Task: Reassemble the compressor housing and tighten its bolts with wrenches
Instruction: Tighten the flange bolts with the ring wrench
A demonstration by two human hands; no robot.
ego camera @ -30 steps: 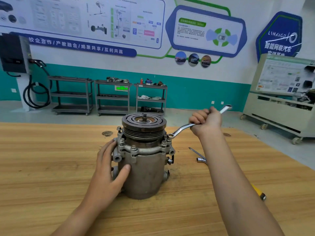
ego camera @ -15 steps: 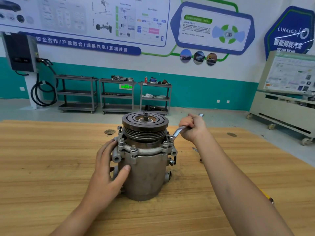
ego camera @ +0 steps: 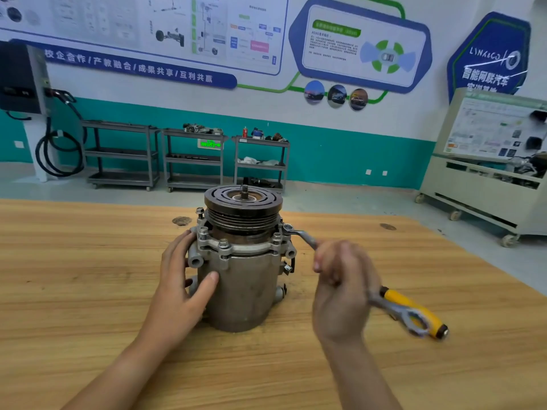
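Held the compressor upright at the middle of the table with the left hand, fingers straight and spread against its left side. Gripped the wrench in the right hand, fingers curled round the shaft, though blurred. Had its ring on the right-side bolt, shaft running back toward the table's near right corner; probably called for a pull from that hand.

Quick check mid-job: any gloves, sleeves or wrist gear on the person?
No. The left hand and right hand are bare, no gloves or rings showing. The left forearm and right forearm are bare to the frame edge, no sleeves, watch or bands. The right hand is blurred, so small details there are unsure.
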